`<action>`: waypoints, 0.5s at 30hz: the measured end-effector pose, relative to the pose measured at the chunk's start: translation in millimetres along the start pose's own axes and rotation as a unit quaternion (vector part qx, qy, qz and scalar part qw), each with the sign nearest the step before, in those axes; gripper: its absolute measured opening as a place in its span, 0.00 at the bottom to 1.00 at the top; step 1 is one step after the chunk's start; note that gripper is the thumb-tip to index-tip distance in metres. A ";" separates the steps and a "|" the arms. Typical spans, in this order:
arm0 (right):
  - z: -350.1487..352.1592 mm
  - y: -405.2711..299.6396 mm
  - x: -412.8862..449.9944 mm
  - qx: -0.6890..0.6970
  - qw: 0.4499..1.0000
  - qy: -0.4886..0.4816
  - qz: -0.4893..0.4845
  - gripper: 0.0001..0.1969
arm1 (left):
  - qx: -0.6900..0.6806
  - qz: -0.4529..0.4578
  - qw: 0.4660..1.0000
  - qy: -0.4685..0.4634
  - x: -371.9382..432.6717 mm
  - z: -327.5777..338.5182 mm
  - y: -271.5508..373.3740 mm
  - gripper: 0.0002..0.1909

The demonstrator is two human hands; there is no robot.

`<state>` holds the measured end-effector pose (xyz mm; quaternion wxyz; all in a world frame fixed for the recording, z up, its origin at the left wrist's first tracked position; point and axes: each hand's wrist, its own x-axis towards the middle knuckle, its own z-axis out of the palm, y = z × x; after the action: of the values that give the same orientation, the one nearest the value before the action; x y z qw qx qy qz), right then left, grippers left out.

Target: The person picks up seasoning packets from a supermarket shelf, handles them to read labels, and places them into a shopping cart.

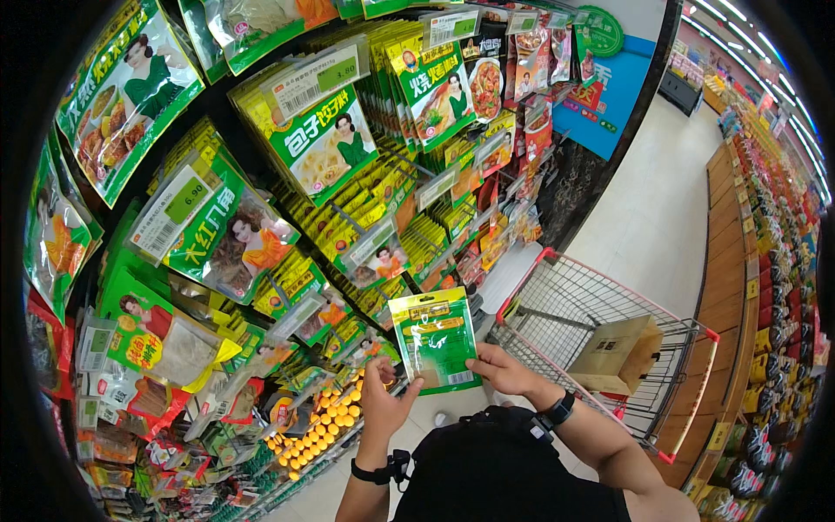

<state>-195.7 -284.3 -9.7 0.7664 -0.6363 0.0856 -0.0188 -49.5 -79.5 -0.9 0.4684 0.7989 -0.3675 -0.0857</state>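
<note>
A green and yellow plastic seasoning packet [436, 342] is held up in front of me, its printed back with a barcode towards the camera. My right hand [499, 368] pinches the packet's lower right edge between thumb and fingers. At the lower left corner, my left hand [389, 391] has its thumb against the packet, fingers spread apart from it; whether it bears any weight cannot be told. Rows of similar hanging packets [329, 147] fill the rack beyond and to the left. Both wrists wear black straps.
A wire shopping cart [554, 293] with a pink-red rim stands to the right, holding a brown paper bag [613, 352]. Price tag holders [173, 209] jut from the rack. Yellow-orange round items [329, 417] lie low behind my left hand. A wooden-sided display [724, 261] lines the aisle's right side.
</note>
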 end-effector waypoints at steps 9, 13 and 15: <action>-14.5 -4.7 18.3 0.012 1.000 -0.013 0.008 0.14 | -0.282 -0.103 0.944 -0.136 7.8 10.1 11.4 0.18; -27.3 -10.9 25.2 -0.037 0.997 0.046 -0.054 0.26 | -0.268 -0.117 0.952 -0.089 9.6 17.1 14.3 0.14; -41.0 -15.7 28.0 -0.075 0.985 0.128 -0.094 0.32 | -0.059 -0.030 0.991 -0.114 13.4 13.5 10.2 0.10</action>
<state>-173.1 -331.0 -4.5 0.6941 -0.6896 0.1240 -0.1652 -51.6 -100.7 2.7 0.4670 0.7652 -0.3891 -0.2120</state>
